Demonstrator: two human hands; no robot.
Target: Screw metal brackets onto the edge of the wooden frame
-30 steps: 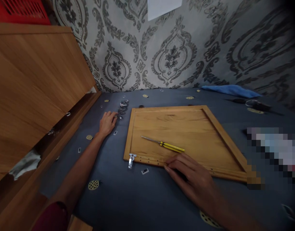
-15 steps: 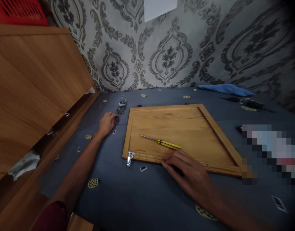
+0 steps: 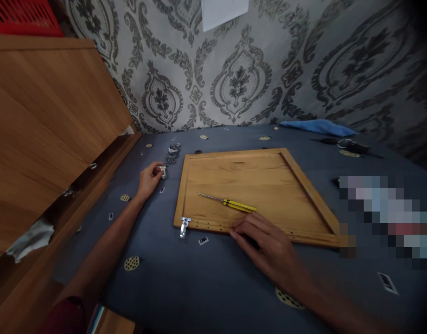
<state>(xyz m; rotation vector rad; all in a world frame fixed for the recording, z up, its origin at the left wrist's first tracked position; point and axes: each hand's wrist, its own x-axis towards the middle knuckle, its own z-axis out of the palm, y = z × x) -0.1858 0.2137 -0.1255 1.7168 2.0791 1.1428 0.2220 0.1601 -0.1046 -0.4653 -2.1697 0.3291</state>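
A framed wooden panel (image 3: pixel 255 183) lies flat on the blue patterned cloth (image 3: pixel 199 287). On it rests a yellow-handled screwdriver (image 3: pixel 230 203). One metal hinge (image 3: pixel 183 226) is fixed at the panel's near left corner. My right hand (image 3: pixel 265 243) lies on the panel's near edge, fingers curled down against the wood. My left hand (image 3: pixel 149 178) is to the left of the panel, its fingers closed on a small metal hinge (image 3: pixel 162 170). Just beyond it lies a small heap of loose hinges (image 3: pixel 172 153).
A wooden cabinet (image 3: pixel 42 120) stands along the left, with a rag (image 3: pixel 28 236) in its gap. A blue cloth (image 3: pixel 317 126) and dark scissors (image 3: pixel 348 145) lie at the far right by the patterned wall. A blurred patch (image 3: pixel 383 213) covers something on the right.
My left hand drew back from the hinge heap with one hinge pinched in its fingers. The right hand stayed on the panel's near edge. The view shifted slightly.
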